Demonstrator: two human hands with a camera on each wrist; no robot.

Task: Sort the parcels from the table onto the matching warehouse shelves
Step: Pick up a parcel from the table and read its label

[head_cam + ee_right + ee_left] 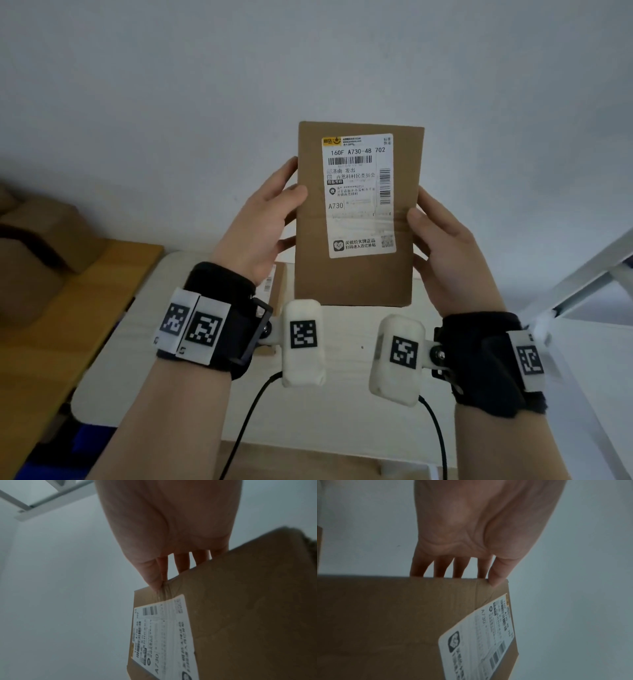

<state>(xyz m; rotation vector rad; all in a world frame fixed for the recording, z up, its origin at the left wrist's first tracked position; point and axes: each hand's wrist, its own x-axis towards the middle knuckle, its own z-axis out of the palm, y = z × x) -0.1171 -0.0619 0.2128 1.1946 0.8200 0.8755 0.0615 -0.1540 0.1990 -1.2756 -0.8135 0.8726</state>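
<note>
The left hand [263,219] and right hand [442,240] clasp a cardboard parcel [356,274] upright above the white bench [342,404], thumbs in front. Only the head view reads its label [359,195], "A730"; wrist views show fingers behind.

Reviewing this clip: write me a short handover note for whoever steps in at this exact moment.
Left hand: grips the left edge of the cardboard parcel, thumb on the front, fingers behind.
Right hand: grips the right edge the same way.
Parcel: held upright in the air over the white table, shipping label facing the person; it reads A730.
Another parcel lies on the table behind the left wrist.
Done: this parcel is lifted and its label is in view.
Left: carry it to the matching shelf, then the rest.
</note>
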